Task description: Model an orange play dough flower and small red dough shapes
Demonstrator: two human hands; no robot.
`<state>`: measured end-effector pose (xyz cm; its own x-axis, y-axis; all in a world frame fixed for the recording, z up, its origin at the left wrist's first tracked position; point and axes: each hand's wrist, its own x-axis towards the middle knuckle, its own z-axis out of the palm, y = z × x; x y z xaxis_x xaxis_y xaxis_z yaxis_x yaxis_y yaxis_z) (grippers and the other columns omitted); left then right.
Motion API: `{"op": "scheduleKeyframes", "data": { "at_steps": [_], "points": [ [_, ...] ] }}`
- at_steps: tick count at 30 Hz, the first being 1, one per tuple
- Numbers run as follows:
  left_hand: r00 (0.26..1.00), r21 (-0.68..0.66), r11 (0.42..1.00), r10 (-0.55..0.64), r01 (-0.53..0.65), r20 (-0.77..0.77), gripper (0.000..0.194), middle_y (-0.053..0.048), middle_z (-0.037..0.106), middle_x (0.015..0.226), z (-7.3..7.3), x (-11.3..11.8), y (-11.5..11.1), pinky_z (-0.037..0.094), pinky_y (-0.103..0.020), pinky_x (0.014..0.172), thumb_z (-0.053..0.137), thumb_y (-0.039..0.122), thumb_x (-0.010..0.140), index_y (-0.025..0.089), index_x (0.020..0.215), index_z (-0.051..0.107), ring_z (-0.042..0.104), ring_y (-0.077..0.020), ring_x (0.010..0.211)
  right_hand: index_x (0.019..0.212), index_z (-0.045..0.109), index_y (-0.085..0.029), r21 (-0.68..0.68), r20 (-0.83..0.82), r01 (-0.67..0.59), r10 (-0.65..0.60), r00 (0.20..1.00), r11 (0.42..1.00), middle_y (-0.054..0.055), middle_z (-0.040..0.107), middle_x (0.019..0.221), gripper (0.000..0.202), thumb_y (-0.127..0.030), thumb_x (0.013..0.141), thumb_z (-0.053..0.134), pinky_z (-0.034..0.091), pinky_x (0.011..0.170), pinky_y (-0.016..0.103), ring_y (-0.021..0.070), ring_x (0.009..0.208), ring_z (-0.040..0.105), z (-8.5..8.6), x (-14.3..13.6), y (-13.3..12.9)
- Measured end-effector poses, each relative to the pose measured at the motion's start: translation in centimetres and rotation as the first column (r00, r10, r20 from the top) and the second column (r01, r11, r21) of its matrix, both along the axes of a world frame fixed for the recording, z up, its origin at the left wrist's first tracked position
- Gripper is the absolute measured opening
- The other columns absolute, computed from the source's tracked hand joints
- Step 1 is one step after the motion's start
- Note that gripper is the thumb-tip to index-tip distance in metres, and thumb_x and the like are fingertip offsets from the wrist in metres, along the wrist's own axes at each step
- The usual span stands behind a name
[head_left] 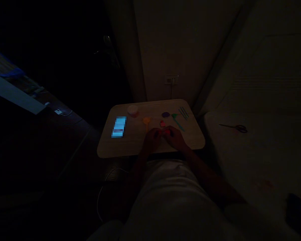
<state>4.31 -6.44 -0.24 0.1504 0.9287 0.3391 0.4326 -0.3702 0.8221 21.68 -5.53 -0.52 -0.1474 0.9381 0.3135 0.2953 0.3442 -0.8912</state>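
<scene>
The room is very dark. Over the front half of a small light wooden table (132, 147), my left hand (151, 138) and my right hand (176, 138) meet, fingers bent inward. Between their fingertips is a small soft-looking red piece (167, 132), which both hands seem to pinch; its exact shape is hard to see. Just beyond the fingers lies another small red piece (162, 124). An orange round-headed thing with a stick-like handle (146, 120) is left of it. To the right are a purple disc (166, 114) and a green-and-teal plastic tool (178, 123).
A lit phone (119, 127) lies on the table's left side, with a round lidded tub (133, 110) behind it. Several thin sticks (183, 113) are at the back right. Scissors (237, 128) rest on a pale surface at right. A wall socket (172, 80) holds a plug.
</scene>
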Motion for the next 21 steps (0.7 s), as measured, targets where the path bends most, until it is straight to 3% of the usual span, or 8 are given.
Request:
{"op": "scheduleKeyframes", "data": {
  "at_steps": [21],
  "points": [
    [1.0,0.017,1.0,-0.016,0.016,0.003,0.011,-0.005,0.072,0.099,-0.47,-0.08,0.26,0.052,-0.031,0.086,0.057,0.025,0.097,0.02,0.099,0.067,0.066,-0.0194,0.092,0.093,0.069,-0.021,0.043,0.023,0.009,-0.01,1.0,0.999,0.003,0.072,0.089,0.019,-0.038,0.086,0.065,0.047,0.074,0.03,0.019,0.079,0.062,-0.5,0.06,0.37]
  ]
}}
